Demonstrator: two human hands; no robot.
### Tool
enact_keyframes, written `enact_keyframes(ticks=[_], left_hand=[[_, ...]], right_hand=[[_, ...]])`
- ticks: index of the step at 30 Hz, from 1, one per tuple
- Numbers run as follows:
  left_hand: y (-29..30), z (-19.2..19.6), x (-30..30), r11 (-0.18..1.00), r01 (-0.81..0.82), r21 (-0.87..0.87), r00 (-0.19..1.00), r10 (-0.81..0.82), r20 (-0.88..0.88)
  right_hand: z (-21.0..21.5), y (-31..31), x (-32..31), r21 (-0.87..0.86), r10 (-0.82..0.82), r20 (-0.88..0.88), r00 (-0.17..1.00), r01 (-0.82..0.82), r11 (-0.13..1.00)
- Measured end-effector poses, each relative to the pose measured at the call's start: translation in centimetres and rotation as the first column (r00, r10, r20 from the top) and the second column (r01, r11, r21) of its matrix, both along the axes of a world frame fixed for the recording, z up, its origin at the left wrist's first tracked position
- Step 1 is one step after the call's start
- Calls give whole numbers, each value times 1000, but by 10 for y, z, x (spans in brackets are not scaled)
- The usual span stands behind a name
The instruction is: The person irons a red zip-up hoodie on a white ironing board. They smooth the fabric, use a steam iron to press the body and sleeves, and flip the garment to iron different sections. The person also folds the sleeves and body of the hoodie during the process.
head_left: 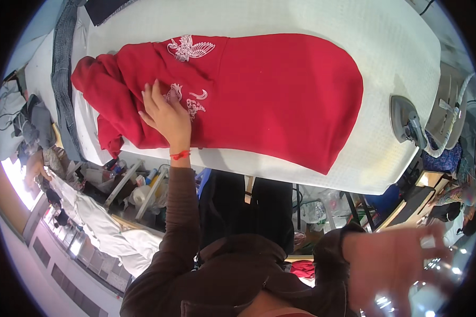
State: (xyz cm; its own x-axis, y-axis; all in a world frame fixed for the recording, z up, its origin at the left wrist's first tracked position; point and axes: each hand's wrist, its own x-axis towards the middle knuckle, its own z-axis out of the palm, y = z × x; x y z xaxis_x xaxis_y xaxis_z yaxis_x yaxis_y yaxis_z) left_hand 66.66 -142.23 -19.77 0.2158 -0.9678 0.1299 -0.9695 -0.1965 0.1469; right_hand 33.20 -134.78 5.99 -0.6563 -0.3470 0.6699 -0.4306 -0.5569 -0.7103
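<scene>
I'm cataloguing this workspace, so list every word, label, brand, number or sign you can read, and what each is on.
No text can be read.
Red garment: the white winged design is a picture; the smaller white marks beside the left hand are too small to identify as lettering.
Iron: no readable marking.
Items below the white table: any labels are too small or blurred.

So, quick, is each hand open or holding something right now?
Left hand: open, spread palm-down on the red garment.
Right hand: blurred at lower right; whether it holds anything cannot be told.
</scene>
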Motion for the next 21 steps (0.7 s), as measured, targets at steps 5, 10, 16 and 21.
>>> enact_keyframes(ticks=[5, 10, 16, 21], left_hand=[[16, -19, 41, 997, 80, 15, 994, -81, 70], [17, -33, 40, 995, 97, -14, 994, -96, 45], [13, -21, 40, 982, 122, -143, 990, -130, -54], [-25, 24, 89, 769, -125, -628, 891, 364, 269]], right_hand=[[28, -4, 10, 61, 150, 50, 987, -153, 986], [20, -10, 23, -115, 281, 142, 949, -267, 957], [14, -15, 18, -81, 381, -31, 924, -382, 921], [-87, -3, -26, 474, 261, 87, 962, -270, 838]])
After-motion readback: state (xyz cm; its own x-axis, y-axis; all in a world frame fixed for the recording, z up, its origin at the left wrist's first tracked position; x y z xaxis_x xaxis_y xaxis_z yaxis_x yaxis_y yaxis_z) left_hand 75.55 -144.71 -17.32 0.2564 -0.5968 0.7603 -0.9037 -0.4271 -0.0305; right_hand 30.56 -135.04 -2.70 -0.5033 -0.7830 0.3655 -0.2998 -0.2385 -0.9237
